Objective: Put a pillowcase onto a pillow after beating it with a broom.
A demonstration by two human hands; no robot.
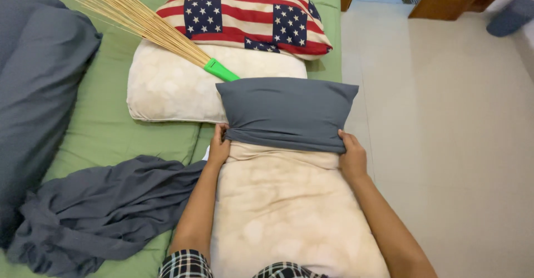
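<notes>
L hand (218, 149) & R hand (352, 158) both clench grey pillowcase (286, 114) hem; pull evenly toward near end of cream pillow (289, 205), keeping corners seated.

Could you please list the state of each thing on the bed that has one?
Grey fabric pillowcase: pulled partway over the pillow.
Cream stained pillow: half bare.
Left hand: gripping the pillowcase edge.
Right hand: gripping the pillowcase edge.
Second cream pillow: uncovered.
Stars-and-stripes pillow: covered.
Straw broom with green handle: lying across the pillow.
Grey sheet: crumpled.
</notes>
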